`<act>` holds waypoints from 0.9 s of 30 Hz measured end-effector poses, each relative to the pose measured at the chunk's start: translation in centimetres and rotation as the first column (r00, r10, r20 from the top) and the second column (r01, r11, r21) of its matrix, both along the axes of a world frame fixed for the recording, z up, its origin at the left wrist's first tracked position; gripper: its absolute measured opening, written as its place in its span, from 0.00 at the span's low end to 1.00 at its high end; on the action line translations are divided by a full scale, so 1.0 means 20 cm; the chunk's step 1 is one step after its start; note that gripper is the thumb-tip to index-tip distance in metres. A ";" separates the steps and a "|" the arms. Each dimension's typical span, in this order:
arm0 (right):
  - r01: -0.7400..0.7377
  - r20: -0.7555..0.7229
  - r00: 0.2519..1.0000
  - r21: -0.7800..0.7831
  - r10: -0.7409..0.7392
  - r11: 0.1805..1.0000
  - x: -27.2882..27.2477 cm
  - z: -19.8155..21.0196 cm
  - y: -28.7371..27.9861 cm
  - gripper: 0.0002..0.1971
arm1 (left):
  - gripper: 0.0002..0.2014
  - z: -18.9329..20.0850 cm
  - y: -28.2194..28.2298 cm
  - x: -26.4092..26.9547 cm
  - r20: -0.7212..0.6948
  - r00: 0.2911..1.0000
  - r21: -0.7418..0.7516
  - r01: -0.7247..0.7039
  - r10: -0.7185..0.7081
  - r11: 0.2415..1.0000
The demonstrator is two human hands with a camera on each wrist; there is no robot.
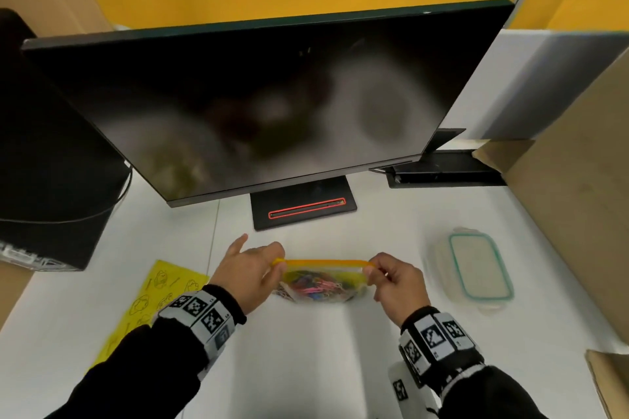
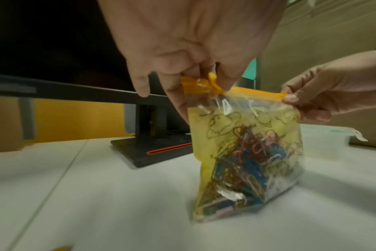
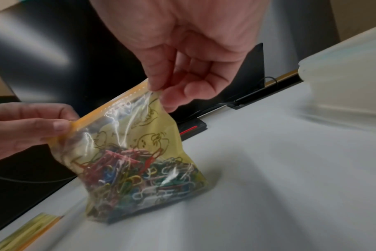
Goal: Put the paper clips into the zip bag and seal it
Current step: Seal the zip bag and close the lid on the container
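A clear and yellow zip bag [image 1: 321, 282] [image 2: 247, 144] [image 3: 135, 152] with an orange zip strip [image 1: 323, 263] stands on the white desk, its bottom touching the surface. Many coloured paper clips [image 2: 249, 163] [image 3: 140, 176] fill its lower half. My left hand [image 1: 262, 269] [image 2: 195, 74] pinches the left end of the strip, which is folded over there. At the right end my right hand [image 1: 377, 274] [image 3: 161, 90] pinches the strip between thumb and forefinger. The strip is stretched level between both hands.
A dark monitor [image 1: 265, 105] on a black stand [image 1: 303, 209] rises just behind the bag. A plastic box with a teal-rimmed lid [image 1: 476, 265] sits to the right. A yellow printed sheet [image 1: 146, 303] lies at the left. Cardboard walls [image 1: 578, 214] close the right side.
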State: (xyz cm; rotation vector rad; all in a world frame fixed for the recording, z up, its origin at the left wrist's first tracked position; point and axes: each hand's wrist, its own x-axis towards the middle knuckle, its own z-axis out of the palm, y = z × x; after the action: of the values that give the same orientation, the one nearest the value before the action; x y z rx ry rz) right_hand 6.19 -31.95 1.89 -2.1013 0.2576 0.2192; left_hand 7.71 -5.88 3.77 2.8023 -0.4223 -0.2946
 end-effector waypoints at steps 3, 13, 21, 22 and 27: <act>0.042 0.021 0.999 -0.001 -0.042 0.999 0.10 -0.02 0.03 0.10 | 0.11 -0.01 0.03 0.07 -0.004 0.993 -0.066 -0.119 0.119 0.991; 0.258 -0.011 0.938 -0.644 -0.347 0.720 0.24 0.01 -0.48 0.33 | 0.22 -0.16 0.06 0.27 -0.031 0.952 -0.142 -0.307 0.306 0.941; 0.073 -0.240 0.928 -0.632 -0.285 0.771 0.09 -0.04 -0.44 0.42 | 0.27 -0.34 -0.12 0.01 -0.206 0.978 0.059 0.042 -0.029 0.997; 0.039 -0.235 0.944 -0.616 -0.231 0.787 0.08 -0.03 -0.38 0.41 | 0.28 -0.35 -0.12 0.00 -0.217 0.976 0.084 0.019 -0.001 0.996; -0.099 -0.255 0.967 -0.479 -0.030 0.872 -0.06 -0.02 -0.08 0.35 | 0.22 -0.29 -0.19 -0.05 -0.180 0.978 -0.068 -0.120 0.106 0.990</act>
State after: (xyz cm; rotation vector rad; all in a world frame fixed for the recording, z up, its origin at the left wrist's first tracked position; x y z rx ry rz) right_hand 4.93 -33.58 1.53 -2.5847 0.4689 0.4920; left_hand 6.68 -9.77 -2.00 2.6823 -0.2282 -0.4847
